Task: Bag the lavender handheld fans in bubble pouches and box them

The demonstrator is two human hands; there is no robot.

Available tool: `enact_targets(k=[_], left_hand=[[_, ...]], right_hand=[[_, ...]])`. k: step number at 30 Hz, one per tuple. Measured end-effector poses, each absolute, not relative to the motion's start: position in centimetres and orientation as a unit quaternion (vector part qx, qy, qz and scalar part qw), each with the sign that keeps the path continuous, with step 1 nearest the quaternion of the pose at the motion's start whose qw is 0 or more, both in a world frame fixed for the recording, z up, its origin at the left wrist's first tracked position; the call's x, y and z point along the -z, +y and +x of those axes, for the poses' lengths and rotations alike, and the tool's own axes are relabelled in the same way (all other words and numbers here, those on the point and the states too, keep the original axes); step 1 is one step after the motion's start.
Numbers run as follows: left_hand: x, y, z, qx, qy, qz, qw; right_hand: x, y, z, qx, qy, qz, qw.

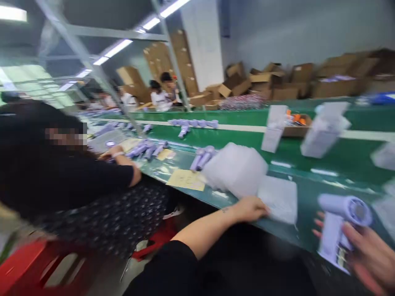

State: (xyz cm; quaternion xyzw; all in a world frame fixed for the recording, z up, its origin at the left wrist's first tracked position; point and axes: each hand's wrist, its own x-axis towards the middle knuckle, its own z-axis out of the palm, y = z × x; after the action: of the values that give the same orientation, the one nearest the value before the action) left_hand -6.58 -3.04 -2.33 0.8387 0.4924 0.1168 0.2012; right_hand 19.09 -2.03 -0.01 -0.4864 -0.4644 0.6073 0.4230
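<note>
Holding purple device, right hand.

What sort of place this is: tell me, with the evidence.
Likely a factory assembly or packing line: many lavender, tube-headed plastic devices lie along a long, green, white-striped work surface, with open brown cardboard boxes piled behind.

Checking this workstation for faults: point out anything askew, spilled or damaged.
Nothing looks spilled or plainly broken. Only the brown cardboard boxes in the background look untidy, their open flaps at uneven angles. The lavender, gun-shaped plastic device in the right hand is too blurred to rule out small damage.
</note>
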Motion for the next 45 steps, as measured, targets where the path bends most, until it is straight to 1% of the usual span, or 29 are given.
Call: enact_targets(k=[1, 3, 5, 8, 11, 13, 14, 19, 22, 24, 26, 28, 31, 34, 37, 39, 43, 45], left_hand=[[2.7, -2.5, -6.4, -0.14, 0.52, 0.808, 0.241], [2.9, -1.7, -5.7, -0.165, 0.545, 0.771, 0.286], [2.6, -1.6, -4.9, -0.171, 0.554, 0.759, 0.296], [1.9, -1.9, -3.2, -0.184, 0.58, 0.741, 0.283], [1.6, -1.4, -1.3, -0.239, 0.629, 0.691, 0.264], [1.8, -0.5, -0.1, -0.261, 0.625, 0.682, 0.277], [1.9, -0.1, 0.4, -0.264, 0.612, 0.681, 0.302], [2.9, 0.9, 1.4, -0.269, 0.5, 0.656, 0.496], [2.8, 0.6, 0.8, -0.262, 0.46, 0.66, 0.533], [2.4, 0.5, 0.4, -0.272, 0.472, 0.644, 0.538], [1.9, 0.6, 0.2, -0.324, 0.519, 0.589, 0.528], [1.4, 0.5, 0.2, -0.381, 0.554, 0.55, 0.496], [0.6, -0.1, 0.2, -0.415, 0.52, 0.616, 0.421], [0.0, -1.2, -0.2, -0.431, 0.456, 0.709, 0.322], [0.0, -2.0, -0.8, -0.42, 0.396, 0.783, 0.231], [0.5, -2.5, -0.8, -0.395, 0.348, 0.829, 0.186], [1.2, -3.4, 0.5, -0.374, 0.318, 0.855, 0.167], [0.8, -3.4, 1.7, -0.354, 0.318, 0.865, 0.161]], right_hand=[[0.1, -3.1, 19.9, -0.625, -0.406, -0.501, 0.44], [-0.1, -4.2, 20.5, -0.663, -0.309, -0.499, 0.464], [-0.4, -4.6, 20.6, -0.689, -0.263, -0.482, 0.473], [-0.2, -4.9, 20.9, -0.709, -0.226, -0.48, 0.464], [0.0, -5.9, 21.5, -0.721, -0.227, -0.483, 0.441], [-0.1, -6.9, 21.7, -0.729, -0.244, -0.466, 0.439], [-0.2, -7.3, 21.6, -0.735, -0.251, -0.453, 0.437], [-0.3, -7.8, 20.0, -0.767, -0.28, -0.422, 0.395], [0.4, -6.5, 19.7, -0.789, -0.305, -0.384, 0.369], [0.8, -5.6, 19.8, -0.792, -0.328, -0.375, 0.354], [1.1, -5.0, 19.9, -0.775, -0.351, -0.396, 0.345], [1.3, -4.8, 19.8, -0.752, -0.358, -0.431, 0.348], [1.2, -4.8, 19.6, -0.732, -0.338, -0.468, 0.363], [0.8, -5.0, 19.4, -0.746, -0.325, -0.458, 0.359], [0.5, -5.1, 19.4, -0.756, -0.297, -0.453, 0.368], [0.5, -5.3, 19.3, -0.739, -0.265, -0.474, 0.399], [0.8, -5.3, 18.5, -0.684, -0.261, -0.494, 0.469], [1.0, -5.0, 18.1, -0.672, -0.291, -0.49, 0.472]])
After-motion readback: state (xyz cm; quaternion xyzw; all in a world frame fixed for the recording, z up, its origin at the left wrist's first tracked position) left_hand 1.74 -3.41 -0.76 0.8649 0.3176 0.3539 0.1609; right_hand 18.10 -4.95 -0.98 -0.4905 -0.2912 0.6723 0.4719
